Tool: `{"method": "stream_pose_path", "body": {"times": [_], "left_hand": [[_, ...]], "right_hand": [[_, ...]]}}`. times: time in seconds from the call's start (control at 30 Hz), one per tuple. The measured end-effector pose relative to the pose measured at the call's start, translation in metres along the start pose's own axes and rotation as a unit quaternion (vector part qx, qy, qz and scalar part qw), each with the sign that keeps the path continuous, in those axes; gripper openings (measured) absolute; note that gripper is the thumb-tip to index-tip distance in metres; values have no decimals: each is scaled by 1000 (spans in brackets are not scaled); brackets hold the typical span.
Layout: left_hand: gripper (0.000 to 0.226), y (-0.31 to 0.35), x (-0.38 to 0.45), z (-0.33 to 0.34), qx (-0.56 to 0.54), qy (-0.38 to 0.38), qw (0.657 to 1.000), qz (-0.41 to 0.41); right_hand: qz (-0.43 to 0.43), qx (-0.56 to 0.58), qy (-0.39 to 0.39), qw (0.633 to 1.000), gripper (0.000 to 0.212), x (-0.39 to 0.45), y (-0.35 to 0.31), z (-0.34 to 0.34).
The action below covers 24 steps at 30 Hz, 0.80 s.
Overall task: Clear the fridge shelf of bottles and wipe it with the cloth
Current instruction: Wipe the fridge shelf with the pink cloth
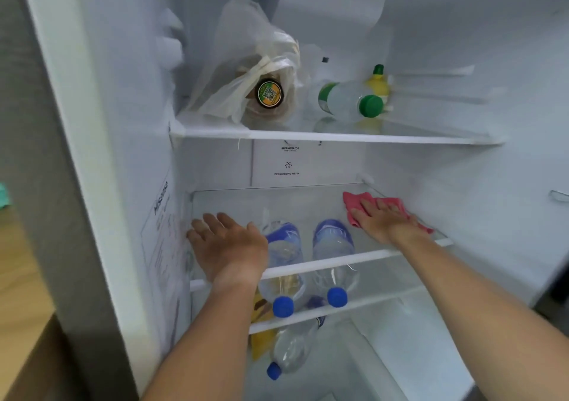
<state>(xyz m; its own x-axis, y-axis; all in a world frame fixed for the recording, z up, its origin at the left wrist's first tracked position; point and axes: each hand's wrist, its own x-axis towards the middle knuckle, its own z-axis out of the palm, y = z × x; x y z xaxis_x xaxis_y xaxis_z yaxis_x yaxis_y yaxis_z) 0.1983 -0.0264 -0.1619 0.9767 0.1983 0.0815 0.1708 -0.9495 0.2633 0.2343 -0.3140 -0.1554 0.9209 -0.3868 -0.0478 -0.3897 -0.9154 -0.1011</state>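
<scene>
The middle glass shelf (354, 260) of the open fridge has no bottles on top of it. My right hand (381, 218) lies flat on a pink cloth (354, 200), pressing it onto the shelf's right rear part. My left hand (228, 243) rests palm down on the left side of the same shelf, fingers spread, holding nothing. Two clear bottles with blue caps, one (284, 265) on the left and one (334, 255) on the right, lie on their sides on the shelf below and show through the glass between my hands.
The upper shelf (338, 137) carries a crumpled plastic bag (246, 71) around a jar, a lying green-capped bottle (351, 100) and a yellow squeeze bottle (377, 83). A third blue-capped bottle (289, 354) and a yellow pack (261, 339) sit lower down. The fridge wall (123, 154) is on the left.
</scene>
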Motion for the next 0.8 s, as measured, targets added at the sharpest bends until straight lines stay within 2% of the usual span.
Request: {"method": "stream_pose_path", "body": {"times": [0.13, 0.2, 0.33, 0.43, 0.5, 0.67, 0.8], "left_hand": [[63, -1, -5, -4, -15, 8, 1000, 5], [62, -1, -7, -5, -24, 14, 1000, 3], [57, -2, -9, -5, -52, 33, 998, 7], [53, -2, -4, -6, -56, 30, 998, -1], [53, -1, -3, -6, -60, 31, 998, -6], [59, -2, -4, -8, -43, 30, 999, -3], [57, -3, -5, -9, -24, 28, 999, 0]], "right_hand": [[21, -3, -20, 1000, 70, -33, -7, 2], [-7, 3, -29, 1000, 67, -44, -29, 3], [-170, 19, -30, 985, 55, -53, -102, 9], [-307, -20, -53, 950, 52, -58, -150, 12], [-357, -34, -72, 931, 53, -62, -156, 13], [-361, 5, -56, 931, 55, -77, -106, 13], [-284, -9, -33, 958, 69, -90, -59, 13]]}}
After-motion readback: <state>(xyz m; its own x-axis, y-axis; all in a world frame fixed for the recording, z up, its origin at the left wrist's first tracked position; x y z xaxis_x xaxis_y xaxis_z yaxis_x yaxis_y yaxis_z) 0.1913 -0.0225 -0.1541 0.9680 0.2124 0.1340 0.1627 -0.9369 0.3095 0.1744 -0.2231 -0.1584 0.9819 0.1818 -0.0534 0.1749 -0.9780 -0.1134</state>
